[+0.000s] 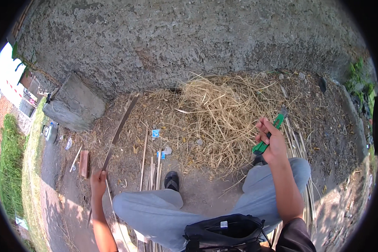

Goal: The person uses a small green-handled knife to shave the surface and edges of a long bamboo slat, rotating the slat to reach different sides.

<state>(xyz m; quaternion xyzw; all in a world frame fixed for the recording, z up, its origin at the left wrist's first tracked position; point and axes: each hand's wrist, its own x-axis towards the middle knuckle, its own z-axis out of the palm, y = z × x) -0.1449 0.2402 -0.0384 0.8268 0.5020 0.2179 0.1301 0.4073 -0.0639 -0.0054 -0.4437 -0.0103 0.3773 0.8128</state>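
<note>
Fingers of the left hand (98,179) are curled tight round the near end of a long thin bamboo slat (121,128), which slants up and away from the left knee toward the foot of the rough wall (189,42). A grey concrete block (73,107) leans against that wall just left of the slat's far end, and a small brick (84,164) lies on the ground near the hand. Between the knees, a few split strips (151,168) lie on the dirt beside a black sandal (171,180). Beyond them spreads a heap of dry shavings (218,113), piled against the wall. The right hand (271,145) is raised over the right knee, its fingers closed on a green utility knife (268,136), blade end pointing up and away; whether the blade is out I cannot tell. More strips (298,147) lie bundled on the ground just right of that knee. A black bag (222,231) sits in the lap.

Knife and slat are well apart, so this looks like the pause between strokes: the slat is gripped and lined up, the knife not yet on it. The next move would seem to call for bringing the blade to the slat's near end and drawing it along the grain, away from the holding fingers.
</note>
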